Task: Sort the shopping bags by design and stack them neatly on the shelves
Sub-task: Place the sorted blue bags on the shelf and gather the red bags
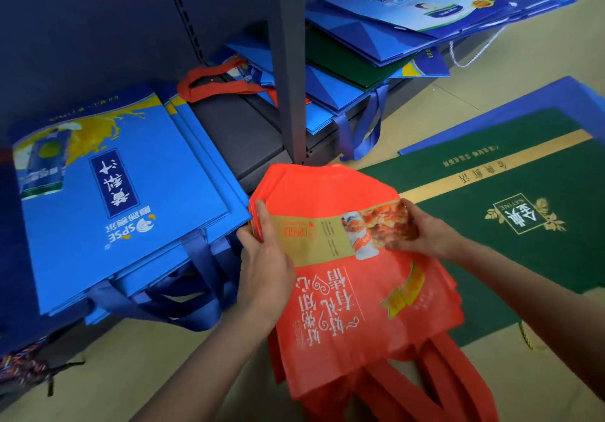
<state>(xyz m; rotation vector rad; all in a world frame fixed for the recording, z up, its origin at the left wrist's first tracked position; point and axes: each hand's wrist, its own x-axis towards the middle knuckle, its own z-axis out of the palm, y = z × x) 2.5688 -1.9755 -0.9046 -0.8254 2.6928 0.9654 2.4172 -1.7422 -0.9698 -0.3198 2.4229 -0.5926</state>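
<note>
Gripping a loose sheaf of red bags [353,277] between both hands, the risk is slippage — thin layers could fan out, since only their far side edges are pinched. Left hand [265,258] clamps one edge, thumb on top; right hand [422,232] pinches the other — blue bags [131,192] lie left of them.

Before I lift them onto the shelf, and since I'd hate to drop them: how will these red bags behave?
Probably floppy: the red bags look like thin fabric, edges fanned unevenly. The stack may slide apart, since the left hand and right hand pinch only its sides. The red handles dangle loosely and could snag.
</note>
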